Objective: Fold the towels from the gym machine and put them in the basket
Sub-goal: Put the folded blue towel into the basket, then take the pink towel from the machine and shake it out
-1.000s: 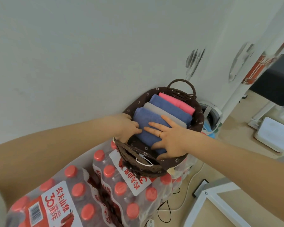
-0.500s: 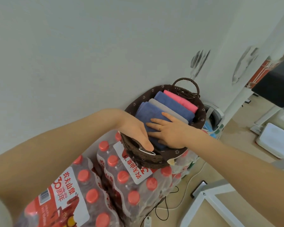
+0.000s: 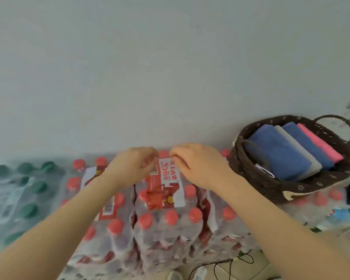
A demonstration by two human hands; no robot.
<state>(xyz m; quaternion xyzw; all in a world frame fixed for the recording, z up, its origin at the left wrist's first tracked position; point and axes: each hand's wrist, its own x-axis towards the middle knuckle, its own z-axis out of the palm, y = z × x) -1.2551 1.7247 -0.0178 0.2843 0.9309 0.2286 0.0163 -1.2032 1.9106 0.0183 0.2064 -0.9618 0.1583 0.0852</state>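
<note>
Both hands hover close together over shrink-wrapped packs of red-capped water bottles (image 3: 166,219); the left hand (image 3: 132,165) and right hand (image 3: 198,163) have fingers curled inward, and whether they pinch the wrap cannot be told. A red-and-white pack label (image 3: 167,184) shows "30" beside blurred Chinese characters. Well to the right, the brown woven basket (image 3: 251,170) holds four folded towels (image 3: 287,152) on the packs.
</note>
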